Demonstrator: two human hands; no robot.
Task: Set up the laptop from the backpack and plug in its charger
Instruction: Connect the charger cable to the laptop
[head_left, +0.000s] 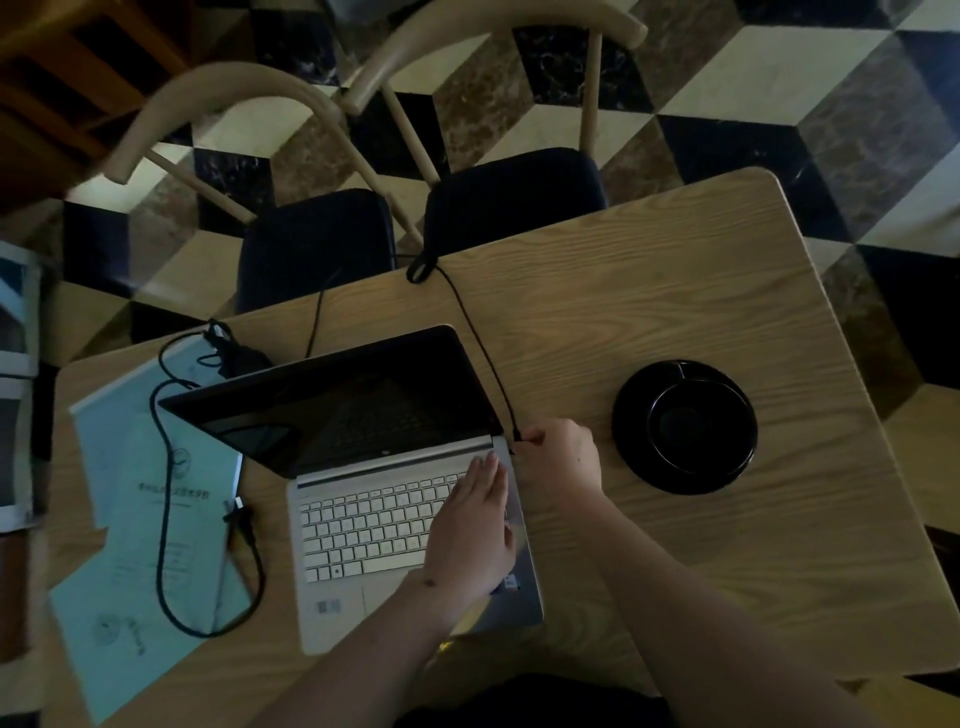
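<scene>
Checkered marble flooring and two cushioned chairs (322, 244) lie beyond the far edge of a pale wooden table (675, 291), on which the open silver laptop (395, 499) is set, slightly left of centre, its dark screen raised. The left hand (470, 535) is laid flat, fingers straight, on the right side of the keyboard deck, steadying the machine. The right hand (558, 457) is curled round the plug end of the charger cable (483, 353) at the laptop's far right corner, beside the hinge; whether the plug is seated cannot be told. The thin cable is judged light and limp, so the stiff plug body should be gripped, not the cord. The laptop is judged rigid, smooth and prone to sliding under sideways insertion force. The charger brick (236, 353) rests far left on pale blue folders (156, 519). A black saucer (684, 427) lies near right.
</scene>
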